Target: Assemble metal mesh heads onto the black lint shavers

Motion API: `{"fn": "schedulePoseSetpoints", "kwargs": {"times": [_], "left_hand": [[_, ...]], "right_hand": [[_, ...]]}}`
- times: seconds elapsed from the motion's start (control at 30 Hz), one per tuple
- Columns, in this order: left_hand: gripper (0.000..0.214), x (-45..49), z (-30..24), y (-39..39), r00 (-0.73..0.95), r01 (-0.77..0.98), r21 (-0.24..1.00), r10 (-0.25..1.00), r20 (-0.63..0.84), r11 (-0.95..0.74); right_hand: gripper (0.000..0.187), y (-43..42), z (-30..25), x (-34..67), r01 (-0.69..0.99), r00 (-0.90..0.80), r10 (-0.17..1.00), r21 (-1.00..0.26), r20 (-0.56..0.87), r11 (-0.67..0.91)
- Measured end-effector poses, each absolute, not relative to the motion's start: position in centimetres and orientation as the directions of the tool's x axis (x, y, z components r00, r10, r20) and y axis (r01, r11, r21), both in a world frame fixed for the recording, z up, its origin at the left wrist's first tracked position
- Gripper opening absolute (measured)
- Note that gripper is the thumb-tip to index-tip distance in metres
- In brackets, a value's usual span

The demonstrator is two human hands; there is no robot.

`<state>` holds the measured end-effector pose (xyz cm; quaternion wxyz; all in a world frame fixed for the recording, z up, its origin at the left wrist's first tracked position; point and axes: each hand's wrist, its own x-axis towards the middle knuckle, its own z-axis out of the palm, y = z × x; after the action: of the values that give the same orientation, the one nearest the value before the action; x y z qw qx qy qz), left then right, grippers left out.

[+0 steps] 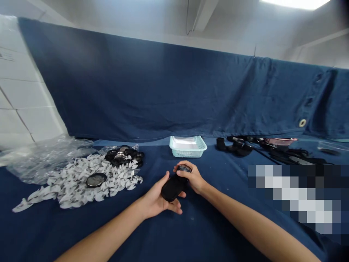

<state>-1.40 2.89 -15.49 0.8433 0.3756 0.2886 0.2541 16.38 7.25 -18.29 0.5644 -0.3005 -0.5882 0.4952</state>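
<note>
My left hand [156, 202] is wrapped round a black, rounded body [172, 187], its lower fingers showing beneath it. At the upper right end of that body, my right hand [194, 177] pinches a round black disc with a glossy face [184, 168]. The disc is at or against the body's end; whether the two are joined I cannot tell. To the left, a similar round disc [96, 179] lies on a heap of small white curved pieces [73, 182]. More black glossy discs [124, 155] are piled behind the heap.
A light blue plastic basket [188, 153] with white paper stands at the back middle. Crumpled clear plastic [51, 153] lies at the left. Black parts [236, 147], dark cords and a pink basket [280, 141] are at the right. A blue curtain [152, 87] hangs behind; a pixelated area covers the right.
</note>
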Motion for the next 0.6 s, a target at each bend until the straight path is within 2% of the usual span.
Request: {"fn": "schedulePoseSetpoints", "kwargs": {"times": [0.2, 0.4, 0.5, 0.6], "left_hand": [[0.066, -0.2, -14.7, 0.2, 0.559, -0.163, 0.915, 0.799, -0.222, 0.368], [0.067, 0.1, -14.7, 1.9, 0.324, -0.017, 0.995, 0.942, -0.091, 0.103], [0.063, 0.0, -14.8, 3.4, 0.299, 0.042, 0.996, 0.950, -0.087, 0.078], [0.059, 0.0, -15.1, 4.1, 0.351, 0.077, 0.988, 0.924, -0.152, 0.133]], "right_hand": [[0.029, 5.1, -16.1, 16.6, -0.027, -0.075, 0.909, -0.912, 0.411, 0.410], [0.036, 5.3, -16.2, 16.0, 0.065, 0.046, 0.932, -0.932, 0.359, 0.355], [0.038, 5.7, -16.4, 16.1, 0.065, 0.047, 0.946, -0.946, 0.321, 0.317], [0.040, 6.1, -17.0, 16.5, 0.092, 0.025, 0.947, -0.944, 0.319, 0.315]]}}
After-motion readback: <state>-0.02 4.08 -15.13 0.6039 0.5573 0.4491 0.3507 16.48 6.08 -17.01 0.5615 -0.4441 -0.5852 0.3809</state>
